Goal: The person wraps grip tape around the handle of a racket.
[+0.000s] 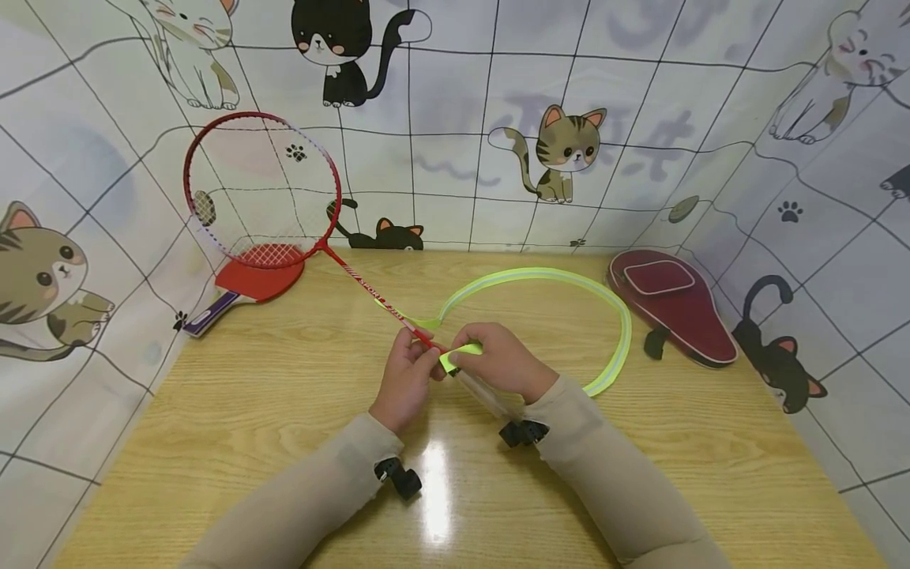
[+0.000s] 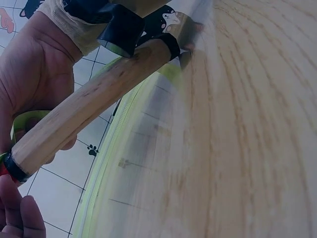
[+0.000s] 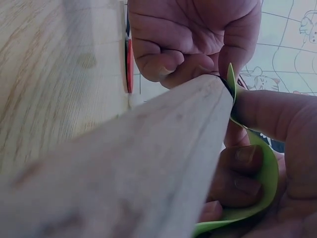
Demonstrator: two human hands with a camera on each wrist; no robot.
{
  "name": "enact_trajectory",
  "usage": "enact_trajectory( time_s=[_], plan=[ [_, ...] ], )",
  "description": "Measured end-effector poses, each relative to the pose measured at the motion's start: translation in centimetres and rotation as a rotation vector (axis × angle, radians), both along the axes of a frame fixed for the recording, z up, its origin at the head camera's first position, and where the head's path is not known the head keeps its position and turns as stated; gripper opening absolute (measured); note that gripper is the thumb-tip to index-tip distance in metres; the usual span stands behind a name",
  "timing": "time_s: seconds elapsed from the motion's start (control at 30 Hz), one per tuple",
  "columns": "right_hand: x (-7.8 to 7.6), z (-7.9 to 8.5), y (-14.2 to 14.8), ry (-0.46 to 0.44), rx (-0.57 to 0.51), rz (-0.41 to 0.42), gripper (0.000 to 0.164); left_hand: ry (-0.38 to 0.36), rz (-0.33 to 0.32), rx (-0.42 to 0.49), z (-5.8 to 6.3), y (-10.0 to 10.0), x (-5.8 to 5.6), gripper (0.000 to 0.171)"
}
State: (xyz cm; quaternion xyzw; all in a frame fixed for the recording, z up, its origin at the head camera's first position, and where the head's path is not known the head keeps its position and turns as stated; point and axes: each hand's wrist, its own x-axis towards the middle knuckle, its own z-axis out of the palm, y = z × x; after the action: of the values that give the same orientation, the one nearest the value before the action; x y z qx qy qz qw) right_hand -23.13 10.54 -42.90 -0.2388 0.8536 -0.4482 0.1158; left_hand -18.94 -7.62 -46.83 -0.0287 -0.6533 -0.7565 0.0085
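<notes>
A red badminton racket (image 1: 359, 278) slants across the head view, its head raised at the left. My left hand (image 1: 405, 381) pinches the shaft just above the handle. The bare wooden handle (image 2: 94, 104), dark-banded at both ends, points back toward me. My right hand (image 1: 501, 357) pinches a neon yellow-green strip (image 1: 460, 357) with a pale centre stripe. In the right wrist view, the strip's end (image 3: 231, 79) stands at the handle's top, by the right thumb, and the strip (image 3: 267, 178) curves round the right fingers. Its long remainder (image 1: 620, 332) makes a wide loop on the table.
A red table-tennis bat (image 1: 263, 278) lies at the back left, behind the racket head. At the back right rests a dark red bat case (image 1: 675, 308) with a small dark tab (image 1: 656, 343). Cat-patterned cloth walls (image 1: 455, 158) enclose the wooden table (image 1: 284, 411).
</notes>
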Motion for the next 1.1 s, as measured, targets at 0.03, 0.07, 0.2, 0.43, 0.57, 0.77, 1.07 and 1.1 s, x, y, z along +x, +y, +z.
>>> enact_trajectory(
  time_s=[0.03, 0.07, 0.2, 0.43, 0.57, 0.77, 1.07, 1.1],
  plan=[
    [0.01, 0.02, 0.0, -0.004, 0.005, -0.002, 0.005, -0.001, -0.004, 0.0, -0.01, -0.01, -0.03, 0.024],
    [0.02, 0.06, 0.0, -0.004, 0.011, -0.002, 0.005, -0.002, -0.01, 0.0, -0.04, -0.02, -0.08, 0.026],
    [-0.07, 0.11, 0.06, 0.004, 0.032, -0.009, 0.006, -0.007, -0.042, 0.011, -0.18, -0.04, -0.24, 0.033],
    [-0.22, 0.33, 0.23, 0.011, 0.03, -0.016, 0.005, 0.001, -0.086, -0.024, -0.17, -0.21, -0.22, 0.037],
    [-0.35, 0.26, 0.44, 0.011, 0.043, -0.012, 0.006, -0.012, -0.098, -0.041, 0.01, -0.24, -0.19, 0.038],
    [-0.42, 0.56, 0.59, -0.018, 0.033, 0.003, 0.008, -0.04, -0.115, -0.023, 0.26, -0.31, -0.24, 0.04],
    [-0.52, 0.25, 0.65, -0.004, 0.027, 0.032, 0.009, -0.029, -0.152, -0.012, 0.11, -0.51, -0.25, 0.041],
    [-0.49, 0.26, 0.66, -0.001, 0.025, 0.036, 0.008, -0.028, -0.154, -0.014, 0.12, -0.53, -0.24, 0.041]
  ],
)
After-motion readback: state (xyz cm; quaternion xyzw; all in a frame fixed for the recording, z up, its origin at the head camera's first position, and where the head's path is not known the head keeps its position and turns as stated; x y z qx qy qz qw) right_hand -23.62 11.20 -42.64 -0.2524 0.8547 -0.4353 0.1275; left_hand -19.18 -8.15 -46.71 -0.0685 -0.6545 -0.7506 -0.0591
